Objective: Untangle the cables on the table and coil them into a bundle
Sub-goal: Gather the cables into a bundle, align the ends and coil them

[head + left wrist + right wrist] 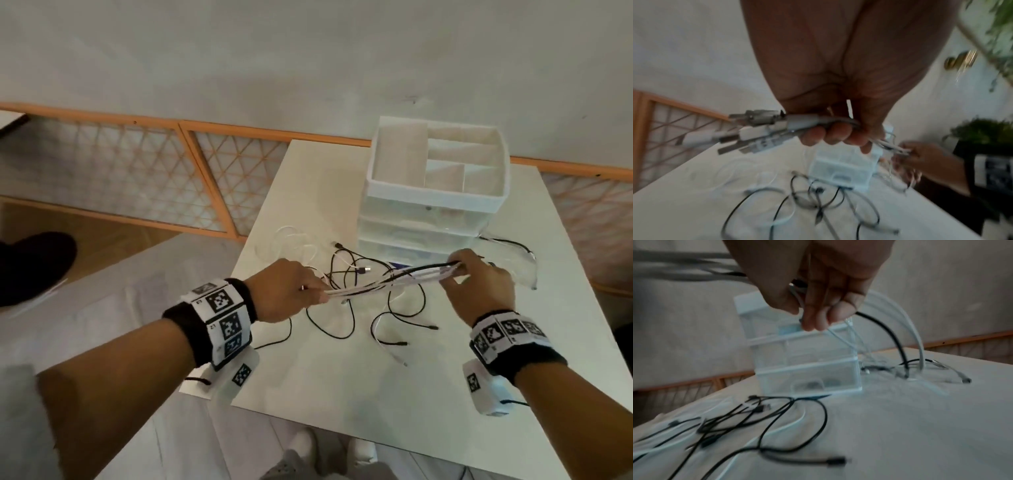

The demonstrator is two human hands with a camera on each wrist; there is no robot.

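Over on the left, we see the left hand (286,291) clenched around one end of the cables (383,279), fingers (836,134) curled under the strands. From the left wrist view, a cluster of plugs (756,131), white and grey, sticks out past that grip on its outer side, away from the other hand. Moving rightward from the left grip, the gathered black and white strands run taut in the air, rising slightly toward the right hand (479,284). Below that stretched span, loose cable loops (346,308) trail down onto the white surface (342,394), a tangle of thin black leads with a few white ones, their free plug ends lying flat under and just toward us from the span. A faint coil of white cable (291,243) lies beyond the left grip, flat on the surface.

Now the right hand: its grip pinches the other end of the span, thumb against fingertips (818,321), with strands passing between them. Past this grip on the far right, a black lead (888,335) and a white lead (914,331) arc down to the surface. Just beyond the right grip stands a clear drawer organizer (435,192), its open top tray divided into compartments, apart from both hands.
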